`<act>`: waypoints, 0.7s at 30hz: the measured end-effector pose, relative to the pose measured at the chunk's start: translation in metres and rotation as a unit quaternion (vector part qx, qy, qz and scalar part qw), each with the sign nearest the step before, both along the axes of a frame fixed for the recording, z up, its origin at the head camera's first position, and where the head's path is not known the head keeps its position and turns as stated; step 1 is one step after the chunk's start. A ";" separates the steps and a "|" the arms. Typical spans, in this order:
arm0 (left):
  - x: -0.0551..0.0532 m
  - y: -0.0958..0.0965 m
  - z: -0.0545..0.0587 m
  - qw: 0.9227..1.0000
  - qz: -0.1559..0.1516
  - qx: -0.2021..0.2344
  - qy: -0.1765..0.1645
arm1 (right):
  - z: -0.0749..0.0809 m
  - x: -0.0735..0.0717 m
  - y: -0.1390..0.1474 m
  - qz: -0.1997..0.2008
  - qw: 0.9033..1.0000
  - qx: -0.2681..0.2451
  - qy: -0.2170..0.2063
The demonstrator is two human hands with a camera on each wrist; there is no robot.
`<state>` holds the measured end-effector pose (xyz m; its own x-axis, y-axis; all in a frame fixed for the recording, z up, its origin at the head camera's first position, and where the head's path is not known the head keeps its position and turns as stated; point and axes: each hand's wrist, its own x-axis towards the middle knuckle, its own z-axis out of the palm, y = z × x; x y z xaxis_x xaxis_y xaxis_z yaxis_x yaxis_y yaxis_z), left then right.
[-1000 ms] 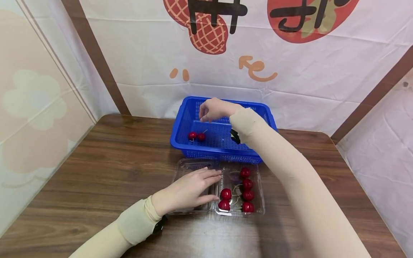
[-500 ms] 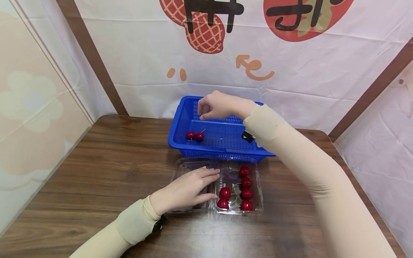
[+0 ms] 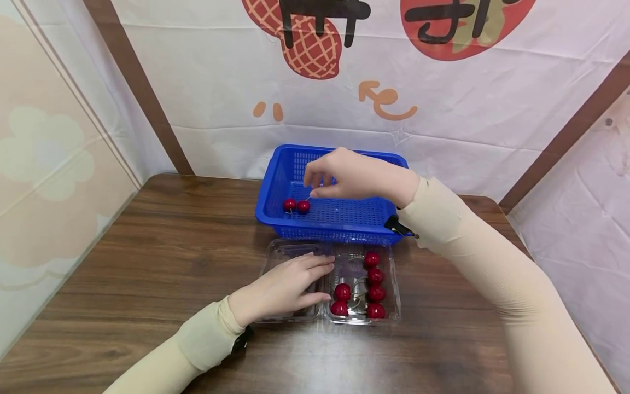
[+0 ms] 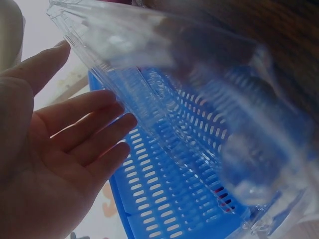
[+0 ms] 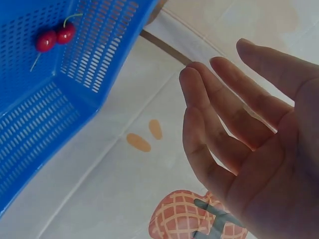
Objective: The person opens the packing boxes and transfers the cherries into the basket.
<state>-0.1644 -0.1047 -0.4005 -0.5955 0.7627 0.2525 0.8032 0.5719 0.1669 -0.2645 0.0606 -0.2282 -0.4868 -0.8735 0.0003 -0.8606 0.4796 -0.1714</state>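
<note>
My right hand hovers over the blue basket in the head view. Its fingers are loosely bent and hold nothing, and the right wrist view shows the bare palm and spread thumb. Two red cherries with stems lie together at the basket's left end, a little left of and below the thumb tip. Straight-fingered, my left hand rests on the lid half of an open clear plastic clamshell box, fingertips at the hinge. Several cherries line the box's right side, and two more cherries sit at its near left corner.
Both containers stand on a brown wooden table, the clamshell right in front of the basket. A white printed cloth hangs close behind the basket.
My right hand has come down toward the basket and slightly to the right, its fingers loosening. The left hand stays on the lid, and the cherries have not moved.
</note>
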 end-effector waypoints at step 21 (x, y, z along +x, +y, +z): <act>-0.001 -0.002 -0.001 1.000 -0.007 0.008 0.017 | -0.042 0.031 0.032 0.033 0.999 -0.021 -0.025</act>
<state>-0.1651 -0.1066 -0.4016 -0.5764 0.7661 0.2843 0.8160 0.5585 0.1492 -0.2334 0.0928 -0.2704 -0.4279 -0.9037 0.0148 -0.8804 0.4131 -0.2329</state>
